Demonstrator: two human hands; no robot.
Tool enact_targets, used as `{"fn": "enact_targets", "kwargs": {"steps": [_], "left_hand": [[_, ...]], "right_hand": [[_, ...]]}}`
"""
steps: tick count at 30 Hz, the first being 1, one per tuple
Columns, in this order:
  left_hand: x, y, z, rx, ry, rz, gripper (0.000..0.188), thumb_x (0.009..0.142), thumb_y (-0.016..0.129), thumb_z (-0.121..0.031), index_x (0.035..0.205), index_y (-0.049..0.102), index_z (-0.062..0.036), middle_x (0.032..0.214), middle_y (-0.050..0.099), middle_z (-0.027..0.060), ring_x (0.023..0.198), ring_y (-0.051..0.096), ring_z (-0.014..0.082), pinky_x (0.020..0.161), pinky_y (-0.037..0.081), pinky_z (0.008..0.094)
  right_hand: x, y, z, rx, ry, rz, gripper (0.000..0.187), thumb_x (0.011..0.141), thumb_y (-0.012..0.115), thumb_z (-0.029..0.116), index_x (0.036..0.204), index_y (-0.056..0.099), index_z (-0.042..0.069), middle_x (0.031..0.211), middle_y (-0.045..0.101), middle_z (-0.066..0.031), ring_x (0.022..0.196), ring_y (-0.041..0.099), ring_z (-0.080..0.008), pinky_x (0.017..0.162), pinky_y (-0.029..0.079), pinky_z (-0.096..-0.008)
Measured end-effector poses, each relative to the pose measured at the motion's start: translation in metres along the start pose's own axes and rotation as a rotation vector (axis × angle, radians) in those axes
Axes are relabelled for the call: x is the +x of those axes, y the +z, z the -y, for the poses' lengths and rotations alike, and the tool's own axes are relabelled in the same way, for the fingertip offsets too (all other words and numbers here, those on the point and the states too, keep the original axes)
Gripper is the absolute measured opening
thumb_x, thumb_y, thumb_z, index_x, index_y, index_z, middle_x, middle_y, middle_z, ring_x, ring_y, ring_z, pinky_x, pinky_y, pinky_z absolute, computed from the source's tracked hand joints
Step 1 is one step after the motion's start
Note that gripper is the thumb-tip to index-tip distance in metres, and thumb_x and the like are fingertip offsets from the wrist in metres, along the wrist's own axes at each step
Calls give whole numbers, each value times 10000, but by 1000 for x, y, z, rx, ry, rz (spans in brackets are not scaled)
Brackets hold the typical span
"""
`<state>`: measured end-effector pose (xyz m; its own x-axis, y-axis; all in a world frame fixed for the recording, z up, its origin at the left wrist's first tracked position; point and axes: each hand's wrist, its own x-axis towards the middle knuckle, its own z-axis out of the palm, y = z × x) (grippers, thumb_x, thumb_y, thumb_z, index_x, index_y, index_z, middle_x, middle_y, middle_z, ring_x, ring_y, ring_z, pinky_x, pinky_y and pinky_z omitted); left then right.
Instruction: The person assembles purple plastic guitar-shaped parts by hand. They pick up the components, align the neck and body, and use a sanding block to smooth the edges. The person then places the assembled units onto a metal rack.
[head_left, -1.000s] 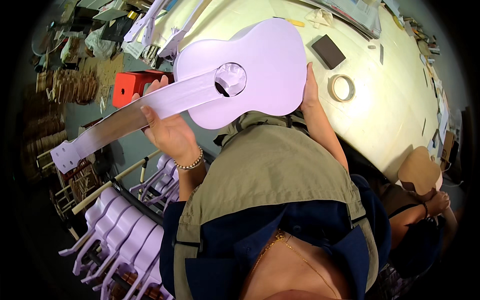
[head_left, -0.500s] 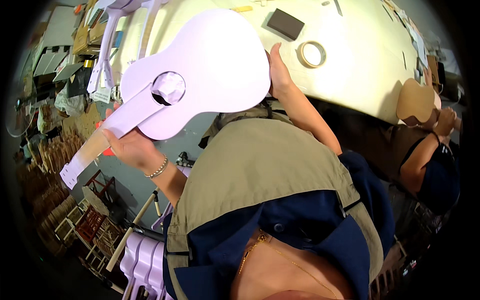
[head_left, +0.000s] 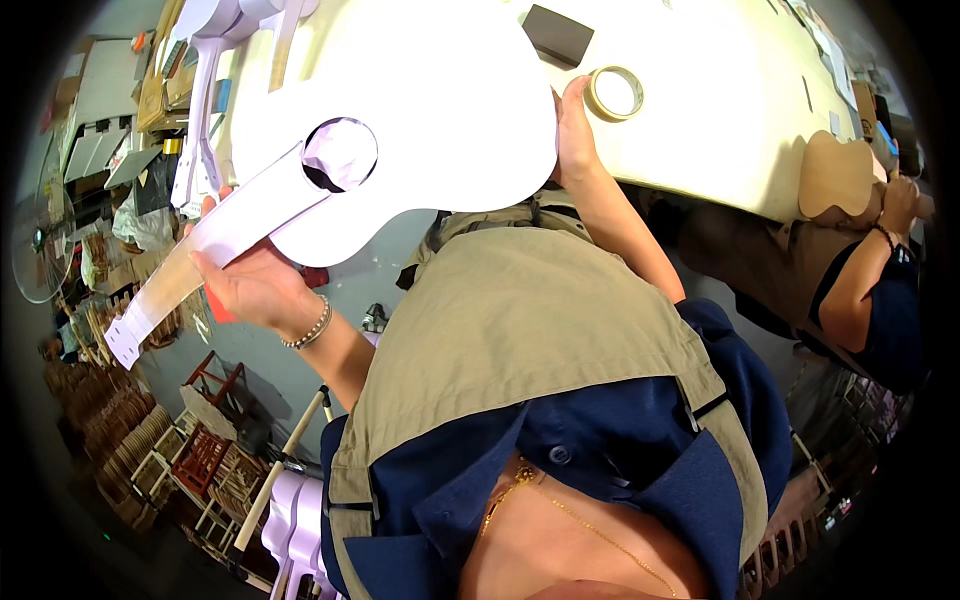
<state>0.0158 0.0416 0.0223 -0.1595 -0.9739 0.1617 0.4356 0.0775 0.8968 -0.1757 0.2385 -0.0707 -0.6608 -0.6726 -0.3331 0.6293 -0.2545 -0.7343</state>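
A pale lilac guitar [head_left: 440, 110] without strings lies across my two hands, its front facing up and shining under the light. Crumpled pale material [head_left: 342, 155] fills most of its sound hole. My left hand [head_left: 262, 285], with a beaded bracelet at the wrist, wraps around the neck from below, the thumb at the near edge and fingertips showing beyond the far edge. Pressed against the rounded bottom end of the body is my right hand [head_left: 574, 135]; its thumb points up and its other fingers are mostly hidden. The neck's bare tan stretch and headstock [head_left: 123, 342] point down-left.
On the cream-covered table [head_left: 720, 130] lie a tape roll [head_left: 593, 98] and a dark block [head_left: 558, 36]. More lilac guitars [head_left: 205, 90] stand at the far left, others [head_left: 295, 525] behind my left side. A co-worker [head_left: 850, 290] at right holds a brown guitar-shaped piece [head_left: 836, 178].
The guitar has tilted and shifted slightly, so its front now glares almost white. Both hands keep their hold on it. The right hand now appears closer to the tape roll.
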Motion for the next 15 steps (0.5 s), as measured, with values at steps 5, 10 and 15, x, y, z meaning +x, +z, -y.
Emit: {"fn": "enact_targets", "kwargs": {"steps": [5, 10, 15], "left_hand": [[3, 2, 2, 1, 5, 11, 407, 938, 366, -288, 1199, 375, 24, 1200, 456, 250, 1134, 455, 393, 980, 352, 528], [5, 6, -2, -12, -21, 70, 469, 945, 326, -290, 1244, 327, 71, 1243, 425, 285, 1141, 441, 415, 991, 333, 528], [6, 16, -2, 10, 51, 240, 483, 936, 366, -260, 1292, 276, 55, 1221, 443, 304, 1128, 473, 374, 964, 383, 479]], "right_hand": [[0, -3, 4, -3, -51, 25, 879, 837, 72, 683, 1381, 230, 11, 1372, 345, -144, 1257, 340, -241, 1032, 292, -345], [2, 1, 9, -121, 16, -10, 865, 852, 77, 664, 1374, 235, -7, 1358, 362, -175, 1245, 363, -261, 1021, 314, -347], [10, -11, 8, -79, 210, -55, 829, 878, 116, 637, 1355, 281, -20, 1352, 371, -192, 1228, 393, -295, 1008, 333, -358]]}}
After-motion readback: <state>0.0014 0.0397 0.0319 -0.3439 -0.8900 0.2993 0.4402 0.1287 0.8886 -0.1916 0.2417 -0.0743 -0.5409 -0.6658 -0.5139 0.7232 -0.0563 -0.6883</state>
